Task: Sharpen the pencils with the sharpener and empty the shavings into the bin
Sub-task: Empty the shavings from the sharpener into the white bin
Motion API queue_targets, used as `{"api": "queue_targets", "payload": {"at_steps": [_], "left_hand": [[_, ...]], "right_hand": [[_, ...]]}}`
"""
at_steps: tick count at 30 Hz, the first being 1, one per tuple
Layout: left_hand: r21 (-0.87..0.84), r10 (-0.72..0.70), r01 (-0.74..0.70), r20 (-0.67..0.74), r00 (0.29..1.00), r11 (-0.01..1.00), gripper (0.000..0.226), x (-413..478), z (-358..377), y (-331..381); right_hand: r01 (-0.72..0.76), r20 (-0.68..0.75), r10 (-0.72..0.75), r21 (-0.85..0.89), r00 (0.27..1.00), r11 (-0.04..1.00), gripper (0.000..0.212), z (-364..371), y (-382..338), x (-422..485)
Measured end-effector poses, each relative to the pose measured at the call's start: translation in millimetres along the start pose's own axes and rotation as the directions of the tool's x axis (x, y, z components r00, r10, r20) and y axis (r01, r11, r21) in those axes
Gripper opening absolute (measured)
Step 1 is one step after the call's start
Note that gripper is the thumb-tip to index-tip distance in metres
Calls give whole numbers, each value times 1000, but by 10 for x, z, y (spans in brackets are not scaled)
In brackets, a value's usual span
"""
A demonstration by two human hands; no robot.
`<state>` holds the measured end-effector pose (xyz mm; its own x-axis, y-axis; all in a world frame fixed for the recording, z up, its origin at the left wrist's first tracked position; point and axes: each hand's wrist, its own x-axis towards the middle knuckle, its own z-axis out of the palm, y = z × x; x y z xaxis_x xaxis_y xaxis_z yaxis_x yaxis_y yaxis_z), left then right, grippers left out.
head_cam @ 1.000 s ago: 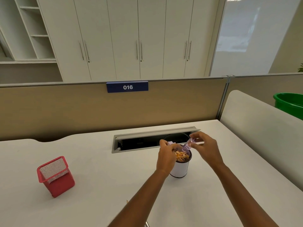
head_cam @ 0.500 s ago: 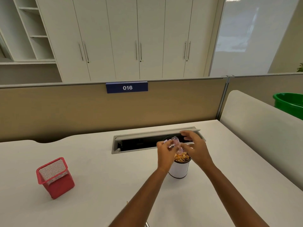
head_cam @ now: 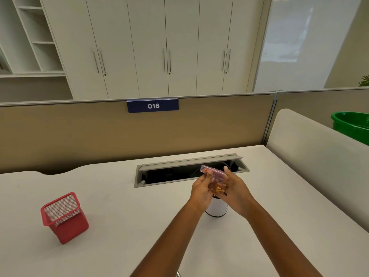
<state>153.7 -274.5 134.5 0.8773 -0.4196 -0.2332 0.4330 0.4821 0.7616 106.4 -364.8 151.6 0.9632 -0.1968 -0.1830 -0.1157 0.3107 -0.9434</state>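
1. Both hands meet above the white bin (head_cam: 216, 209), which stands upright on the desk (head_cam: 119, 206), just in front of the open cable slot (head_cam: 179, 172).
2. The sharpener (head_cam: 212, 173), pink and see-through, lies about level between the 2 hands, above the bin's mouth and not touching it.
3. The left hand (head_cam: 201, 190) pinches the sharpener's left end with thumb and fingertips, a narrow grip.
4. The right hand (head_cam: 234, 188) wraps the sharpener's right part, index finger sticking up; blur here, so it probably grips between thumb and fingers, but the exact contact is unclear.
5. The shavings (head_cam: 219, 189), orange-brown, show between the palms, piled at the bin top.
6. Change vs 1.0 s ago: then the hands were apart, the right one held the sharpener tilted down toward the bin, and the left one sat at the rim. By 0.5 s ago they had closed in. Now both hold it, it is higher and flat, and the hands hide most of the bin's top.
7. The bin has not moved.
8. The red mesh holder (head_cam: 63, 216) sits tilted far to the left on the desk, same spot as before.
9. Behind the desk: a partition with the 016 label (head_cam: 153, 105); a green tub (head_cam: 351, 124) at the right edge.
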Motion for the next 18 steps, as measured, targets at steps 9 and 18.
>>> {"api": "queue_targets", "payload": {"at_steps": [9,18], "left_hand": [[164,-5,-5,59,998,986,28,38,17,-7],[214,33,-42,43,999,976,34,64,23,62]], "right_hand": [[-28,24,27,23,999,999,52,-42,1,38],[-34,46,28,154,999,987,56,-103,23,45]]}}
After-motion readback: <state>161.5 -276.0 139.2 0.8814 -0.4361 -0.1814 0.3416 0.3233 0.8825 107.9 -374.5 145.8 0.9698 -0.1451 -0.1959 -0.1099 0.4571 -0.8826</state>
